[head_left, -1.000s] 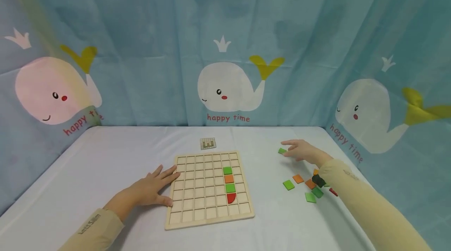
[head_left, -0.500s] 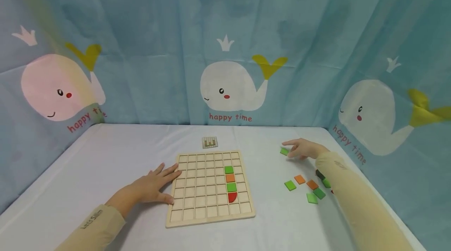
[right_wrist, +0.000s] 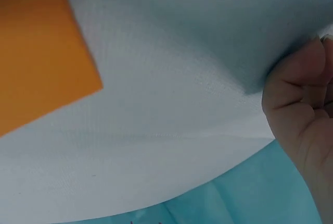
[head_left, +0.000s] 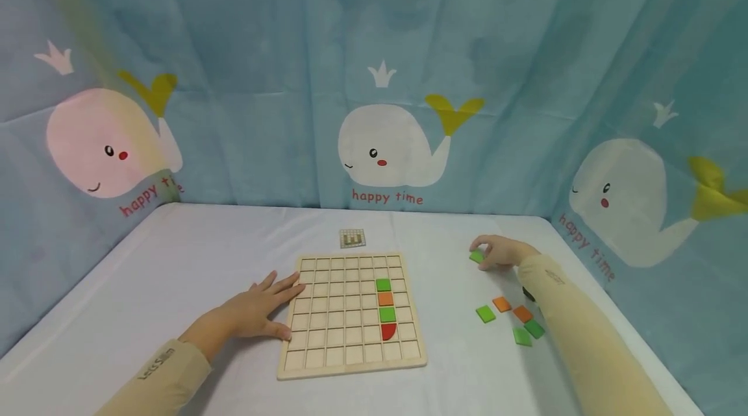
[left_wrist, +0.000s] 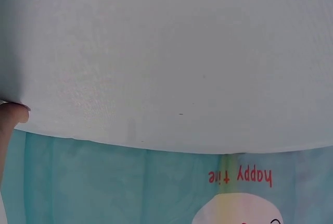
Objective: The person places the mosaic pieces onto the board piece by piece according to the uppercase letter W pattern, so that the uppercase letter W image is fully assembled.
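Observation:
A square wooden grid board [head_left: 318, 338] lies on the table in the head view. One of its columns holds a green tile [head_left: 383, 285], an orange tile [head_left: 386, 299], another green tile and a red quarter-round tile [head_left: 388, 331]. My left hand [head_left: 254, 310] rests with spread fingers on the board's left edge; the left wrist view shows just one finger [left_wrist: 14, 113]. Farther off to the right, my right hand [head_left: 497, 252] has thumb and fingers curled around a light green square tile [head_left: 476, 256]. The right wrist view shows that hand's curled fingers [right_wrist: 296, 73], the tile hidden.
Loose green and orange tiles [head_left: 501, 304] lie right of the board, with a dark piece [head_left: 528, 294] partly behind the right sleeve. A small patterned grid card [head_left: 352, 238] lies beyond the board. A whale-print curtain [head_left: 263, 143] stands behind the table.
My right fingers have closed from nearly straight to curled around the light green tile. My left hand keeps its place on the board. The whole view has shifted slightly.

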The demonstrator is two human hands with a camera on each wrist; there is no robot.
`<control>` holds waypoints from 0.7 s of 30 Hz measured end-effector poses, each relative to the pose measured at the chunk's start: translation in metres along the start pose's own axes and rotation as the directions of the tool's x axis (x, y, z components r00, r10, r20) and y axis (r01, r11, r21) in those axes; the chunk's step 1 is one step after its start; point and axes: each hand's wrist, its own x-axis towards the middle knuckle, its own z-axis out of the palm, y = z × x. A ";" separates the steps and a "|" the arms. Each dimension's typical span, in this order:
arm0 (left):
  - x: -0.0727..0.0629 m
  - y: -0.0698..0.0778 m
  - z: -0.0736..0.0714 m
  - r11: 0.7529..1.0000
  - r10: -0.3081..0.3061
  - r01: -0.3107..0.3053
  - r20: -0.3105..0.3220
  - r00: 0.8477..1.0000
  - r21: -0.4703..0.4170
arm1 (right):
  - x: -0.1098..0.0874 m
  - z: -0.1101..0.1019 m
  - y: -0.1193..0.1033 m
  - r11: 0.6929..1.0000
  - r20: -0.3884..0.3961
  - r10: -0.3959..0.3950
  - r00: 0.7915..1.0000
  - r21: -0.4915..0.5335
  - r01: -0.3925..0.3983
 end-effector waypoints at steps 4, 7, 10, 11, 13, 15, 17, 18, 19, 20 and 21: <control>-0.001 0.001 -0.001 1.000 0.002 -0.002 0.000 1.000 0.010 | -0.003 0.002 0.001 1.000 -0.007 -0.028 1.000 0.005 0.028; -0.001 0.001 -0.002 1.000 0.004 -0.004 0.002 1.000 0.011 | -0.003 0.002 0.000 0.999 -0.031 -0.032 0.999 -0.026 0.031; -0.001 0.001 -0.003 1.000 0.008 -0.008 0.001 1.000 0.007 | -0.003 0.003 0.000 0.996 -0.056 -0.031 0.998 -0.081 0.026; -0.001 0.001 -0.003 1.000 0.007 -0.007 -0.001 1.000 0.006 | -0.003 0.003 0.000 0.996 -0.066 -0.022 0.998 -0.089 0.016; 0.000 0.002 -0.003 1.000 0.007 -0.007 -0.002 1.000 0.005 | -0.003 0.003 0.000 0.995 -0.076 -0.016 0.997 -0.096 0.009; 0.000 0.002 -0.003 1.000 0.009 -0.009 -0.004 1.000 0.003 | -0.004 0.004 0.001 0.995 -0.079 -0.015 0.997 -0.095 0.007; 0.001 0.002 -0.003 1.000 0.011 -0.011 -0.003 1.000 0.005 | -0.005 0.005 0.000 0.998 -0.080 -0.009 0.997 -0.065 0.004; 0.001 0.002 -0.003 1.000 0.012 -0.012 -0.002 1.000 0.007 | -0.006 0.005 -0.001 0.999 -0.082 -0.006 0.997 -0.049 0.002; 0.001 0.002 -0.003 1.000 0.013 -0.013 -0.002 1.000 0.008 | -0.007 0.006 -0.002 0.999 -0.084 -0.014 0.996 -0.039 0.010; 0.001 0.002 -0.002 1.000 0.013 -0.013 -0.003 1.000 0.008 | -0.008 0.007 -0.004 1.000 -0.094 -0.018 0.995 -0.026 0.016; 0.001 0.002 -0.002 1.000 0.013 -0.013 -0.002 1.000 0.011 | -0.009 0.008 -0.005 1.000 -0.102 -0.024 0.994 -0.012 0.023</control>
